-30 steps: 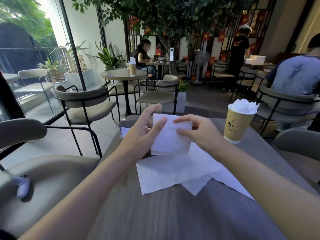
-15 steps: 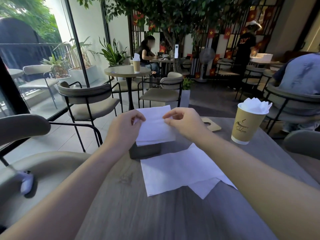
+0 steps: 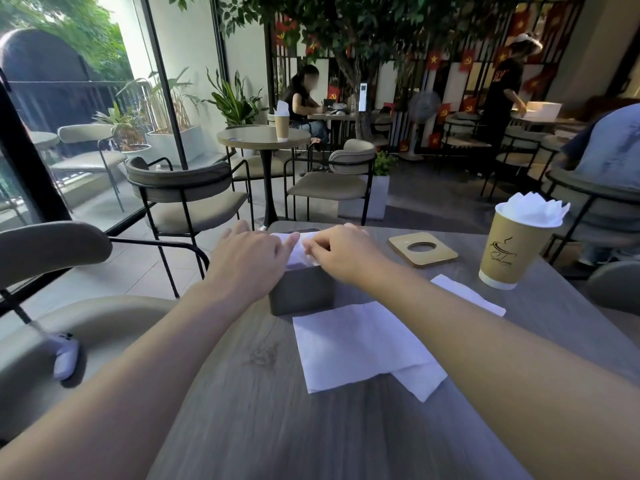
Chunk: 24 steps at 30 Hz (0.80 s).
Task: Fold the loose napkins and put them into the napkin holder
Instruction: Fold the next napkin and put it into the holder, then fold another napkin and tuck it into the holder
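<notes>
A dark grey box-shaped napkin holder (image 3: 302, 291) stands on the wooden table (image 3: 263, 410). A folded white napkin (image 3: 297, 252) sits in its open top, mostly hidden by my hands. My left hand (image 3: 249, 259) lies over the holder's left side, fingers flat on the napkin. My right hand (image 3: 341, 252) pinches the napkin's right part at the holder's top. Loose white napkins (image 3: 360, 344) lie spread flat on the table just in front of the holder, one partly under my right forearm.
A paper cup (image 3: 509, 249) stuffed with white napkins stands at the right. A wooden square coaster with a round hole (image 3: 423, 249) lies behind my right hand. Chairs surround the table; a white controller (image 3: 65, 358) rests on the left chair.
Both hands carried the folded napkin forward and down from above the loose napkins into the holder's top. The napkin is now mostly inside the holder.
</notes>
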{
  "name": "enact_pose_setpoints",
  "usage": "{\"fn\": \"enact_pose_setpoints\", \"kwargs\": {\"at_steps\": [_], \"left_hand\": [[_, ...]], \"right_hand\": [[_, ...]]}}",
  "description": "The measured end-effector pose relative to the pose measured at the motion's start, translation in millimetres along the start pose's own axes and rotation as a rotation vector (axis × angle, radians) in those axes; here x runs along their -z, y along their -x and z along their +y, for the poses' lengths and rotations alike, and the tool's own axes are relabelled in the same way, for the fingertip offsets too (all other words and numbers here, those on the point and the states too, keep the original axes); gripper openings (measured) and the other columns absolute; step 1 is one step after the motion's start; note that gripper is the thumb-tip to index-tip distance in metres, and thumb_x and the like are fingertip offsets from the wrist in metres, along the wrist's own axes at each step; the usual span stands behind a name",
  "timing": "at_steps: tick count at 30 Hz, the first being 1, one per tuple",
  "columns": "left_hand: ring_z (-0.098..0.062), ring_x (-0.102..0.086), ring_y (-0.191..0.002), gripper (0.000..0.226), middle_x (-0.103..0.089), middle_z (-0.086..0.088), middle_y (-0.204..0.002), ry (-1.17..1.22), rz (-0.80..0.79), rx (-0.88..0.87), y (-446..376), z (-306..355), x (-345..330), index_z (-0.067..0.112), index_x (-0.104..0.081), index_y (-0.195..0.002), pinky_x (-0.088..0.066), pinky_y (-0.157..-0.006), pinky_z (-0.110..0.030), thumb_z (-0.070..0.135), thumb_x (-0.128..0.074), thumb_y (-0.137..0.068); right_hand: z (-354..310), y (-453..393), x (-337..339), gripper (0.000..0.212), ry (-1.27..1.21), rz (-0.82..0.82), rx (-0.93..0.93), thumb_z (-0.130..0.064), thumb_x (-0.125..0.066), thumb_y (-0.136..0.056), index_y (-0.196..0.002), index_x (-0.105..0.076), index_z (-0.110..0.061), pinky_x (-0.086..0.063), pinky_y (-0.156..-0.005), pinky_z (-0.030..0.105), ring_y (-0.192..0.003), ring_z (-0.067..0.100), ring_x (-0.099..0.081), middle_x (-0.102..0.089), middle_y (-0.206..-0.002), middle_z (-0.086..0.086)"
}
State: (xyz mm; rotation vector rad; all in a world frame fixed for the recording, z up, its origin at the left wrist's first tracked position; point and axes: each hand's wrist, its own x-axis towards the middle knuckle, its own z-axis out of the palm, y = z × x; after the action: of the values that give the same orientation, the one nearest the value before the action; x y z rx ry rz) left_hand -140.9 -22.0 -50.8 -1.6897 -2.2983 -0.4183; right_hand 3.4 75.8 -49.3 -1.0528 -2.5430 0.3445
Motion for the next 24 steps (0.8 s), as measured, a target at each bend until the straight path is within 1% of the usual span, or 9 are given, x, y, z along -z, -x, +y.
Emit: {"fn": "enact_pose_setpoints", "kwargs": {"at_steps": [3,5,6,8,11,14,17,20,24], "left_hand": [[-0.03,-0.05,-0.113,0.075,-0.076,-0.004,-0.099,-0.059,-0.05,-0.017,-0.3,-2.7,-4.2,0.015,-0.072,-0.083,-0.034,-0.091,-0.038,0.051,-0.009,-0.103],[-0.031,-0.049,-0.112,0.086,-0.075,-0.003,-0.105,-0.114,-0.101,-0.054,-2.2,-4.6,-5.6,0.021,-0.075,-0.113,-0.031,-0.084,-0.037,0.05,0.004,-0.095],[-0.031,-0.049,-0.11,0.086,-0.074,-0.003,-0.106,-0.122,-0.105,-0.062,-2.7,-4.7,-5.7,0.022,-0.075,-0.116,-0.031,-0.083,-0.036,0.05,0.004,-0.095],[-0.031,-0.047,-0.103,0.076,-0.068,-0.007,-0.11,-0.093,-0.085,-0.043,-3.8,-2.9,-4.2,0.02,-0.077,-0.109,-0.036,-0.09,-0.037,0.048,-0.008,-0.103],[-0.033,-0.048,-0.106,0.057,-0.059,-0.012,-0.115,-0.047,0.071,-0.071,-4.0,1.6,-2.4,0.016,-0.079,-0.099,-0.038,-0.098,-0.039,0.044,-0.03,-0.106],[-0.031,-0.052,-0.095,0.036,-0.051,-0.005,-0.09,0.13,0.266,-0.181,-1.1,19.5,0.8,0.013,-0.076,-0.09,-0.038,-0.08,-0.034,0.035,-0.05,-0.102],[-0.025,-0.05,-0.075,0.025,-0.044,0.001,-0.075,0.268,0.349,-0.313,5.1,54.3,4.9,0.011,-0.069,-0.077,-0.024,-0.065,-0.028,0.022,-0.058,-0.097],[-0.026,-0.054,-0.071,0.027,-0.052,-0.001,-0.07,0.354,0.213,-0.326,10.6,94.1,-0.2,0.013,-0.059,-0.069,-0.035,-0.062,-0.035,0.018,-0.055,-0.095],[-0.031,-0.061,-0.075,0.022,-0.063,-0.003,-0.076,0.321,-0.09,-0.269,13.1,128.1,-26.3,0.012,-0.069,-0.077,-0.042,-0.061,-0.035,0.014,-0.05,-0.088]], "right_hand": [[-3.4,-1.3,-6.0,0.058,0.148,-0.09,0.008,-0.042,-0.019,-0.108,-0.102,-0.073,-0.022,-0.031,-0.097,0.044,-0.114,0.027,-0.048,-0.073,-0.106,0.005],[-2.2,-3.2,-9.9,0.061,0.162,-0.106,-0.007,-0.043,-0.015,-0.107,-0.105,-0.072,-0.022,-0.03,-0.099,0.044,-0.118,0.025,-0.047,-0.07,-0.11,0.006],[-0.6,-4.3,-12.5,0.061,0.159,-0.088,-0.014,-0.044,-0.015,-0.106,-0.105,-0.071,-0.02,-0.03,-0.098,0.044,-0.118,0.025,-0.047,-0.068,-0.109,0.007],[1.2,-5.1,-14.9,0.056,0.126,-0.022,-0.026,-0.048,-0.022,-0.105,-0.102,-0.068,-0.016,-0.033,-0.092,0.041,-0.112,0.026,-0.049,-0.059,-0.107,0.004],[2.0,0.1,-9.8,0.045,0.068,0.105,0.048,-0.041,-0.039,-0.106,-0.078,-0.065,-0.016,-0.041,-0.085,0.04,-0.098,0.026,-0.048,-0.046,-0.1,0.001],[7.5,9.4,6.4,0.043,0.016,0.225,0.085,-0.036,-0.045,-0.105,-0.088,-0.073,-0.009,-0.043,-0.08,0.04,-0.094,0.025,-0.05,-0.051,-0.097,0.006],[23.3,24.7,25.0,0.042,-0.003,0.281,0.004,-0.035,-0.044,-0.105,-0.082,-0.068,-0.009,-0.037,-0.068,0.035,-0.084,0.023,-0.049,-0.051,-0.089,0.007],[47.2,49.2,39.0,0.038,0.006,0.283,-0.096,-0.033,-0.048,-0.101,-0.075,-0.063,-0.011,-0.035,-0.06,0.036,-0.077,0.027,-0.054,-0.056,-0.079,0.005],[75.0,87.8,46.8,0.034,-0.051,0.196,-0.218,-0.03,-0.056,-0.097,-0.067,-0.06,-0.016,-0.049,-0.066,0.04,-0.079,0.029,-0.063,-0.071,-0.081,0.004]]}}
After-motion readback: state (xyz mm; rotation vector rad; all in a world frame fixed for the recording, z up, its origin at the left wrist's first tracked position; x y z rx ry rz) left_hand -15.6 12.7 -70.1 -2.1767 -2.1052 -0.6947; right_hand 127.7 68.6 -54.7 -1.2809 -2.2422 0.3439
